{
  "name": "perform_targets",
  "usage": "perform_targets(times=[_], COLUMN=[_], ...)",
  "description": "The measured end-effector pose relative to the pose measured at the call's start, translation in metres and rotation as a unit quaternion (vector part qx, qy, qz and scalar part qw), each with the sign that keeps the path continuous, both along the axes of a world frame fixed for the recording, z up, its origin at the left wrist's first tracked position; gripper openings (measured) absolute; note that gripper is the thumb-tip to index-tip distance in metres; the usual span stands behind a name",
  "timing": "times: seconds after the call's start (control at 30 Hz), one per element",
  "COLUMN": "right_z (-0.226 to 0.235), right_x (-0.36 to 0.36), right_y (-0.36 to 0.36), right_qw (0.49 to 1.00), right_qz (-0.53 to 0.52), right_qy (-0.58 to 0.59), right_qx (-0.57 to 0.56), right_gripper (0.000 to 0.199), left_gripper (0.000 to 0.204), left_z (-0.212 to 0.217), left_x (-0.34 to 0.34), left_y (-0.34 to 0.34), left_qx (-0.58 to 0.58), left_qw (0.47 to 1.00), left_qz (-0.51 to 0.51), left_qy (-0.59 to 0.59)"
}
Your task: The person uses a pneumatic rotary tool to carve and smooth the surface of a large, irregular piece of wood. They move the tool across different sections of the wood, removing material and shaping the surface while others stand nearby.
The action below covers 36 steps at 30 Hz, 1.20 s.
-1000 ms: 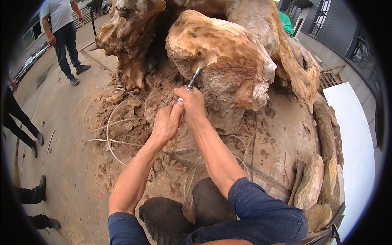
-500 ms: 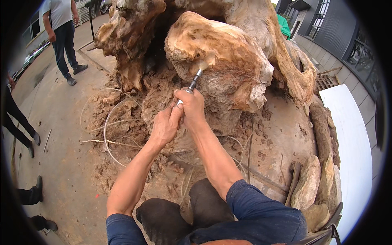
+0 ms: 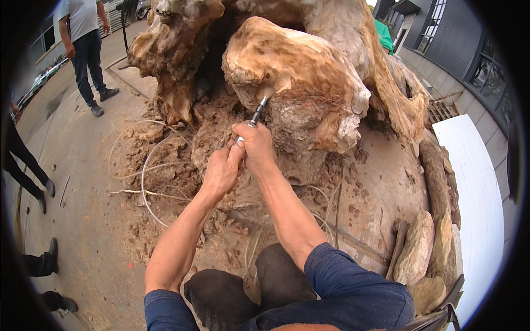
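Little has shifted since the earlier frames: both hands stay at the same spot, the tool tip barely nudged along the wood. Right hand (image 3: 255, 144) and left hand (image 3: 222, 170) are clenched together around a slim metal carving tool (image 3: 257, 113), its tip pressed into the pale underside of the big root stump (image 3: 298, 71) just beyond them. Heaps of reddish shavings (image 3: 165, 165) lie to the left and near, suggesting much is already removed; rough, dark bark farther left looks untouched.
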State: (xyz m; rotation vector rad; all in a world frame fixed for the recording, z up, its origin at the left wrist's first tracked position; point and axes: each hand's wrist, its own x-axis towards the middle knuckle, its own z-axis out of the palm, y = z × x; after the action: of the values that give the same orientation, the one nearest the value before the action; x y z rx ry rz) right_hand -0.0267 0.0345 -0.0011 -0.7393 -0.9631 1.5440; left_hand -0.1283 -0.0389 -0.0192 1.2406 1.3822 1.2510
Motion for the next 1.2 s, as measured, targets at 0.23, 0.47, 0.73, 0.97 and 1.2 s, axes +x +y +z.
perform_targets(times=[0.23, 0.47, 0.73, 0.97, 1.2], right_z=[-0.003, 0.004, -0.015, 0.0, -0.003], right_x=[-0.001, 0.007, 0.001, 0.007, 0.034], right_y=[-0.003, 0.002, -0.01, -0.004, -0.023], right_qw=[1.0, 1.0, 0.998, 0.999, 0.996], right_qz=[-0.011, -0.011, 0.015, -0.005, -0.065], right_qy=[-0.01, 0.004, -0.057, -0.03, -0.053], right_qx=[0.006, 0.023, 0.003, 0.015, 0.013], right_gripper=[0.011, 0.015, 0.015, 0.016, 0.019], left_gripper=[0.059, 0.057, 0.061, 0.062, 0.065], left_z=[-0.017, -0.006, -0.03, -0.022, -0.031], left_x=[-0.002, 0.005, 0.005, 0.008, 0.03], left_y=[-0.001, 0.006, -0.013, 0.002, -0.006], left_qx=[0.023, 0.067, 0.005, 0.032, 0.086], left_qw=[1.0, 0.995, 1.0, 0.999, 0.994], left_qz=[0.002, 0.012, 0.027, 0.019, 0.01], left_qy=[-0.001, 0.072, -0.004, 0.016, 0.06])
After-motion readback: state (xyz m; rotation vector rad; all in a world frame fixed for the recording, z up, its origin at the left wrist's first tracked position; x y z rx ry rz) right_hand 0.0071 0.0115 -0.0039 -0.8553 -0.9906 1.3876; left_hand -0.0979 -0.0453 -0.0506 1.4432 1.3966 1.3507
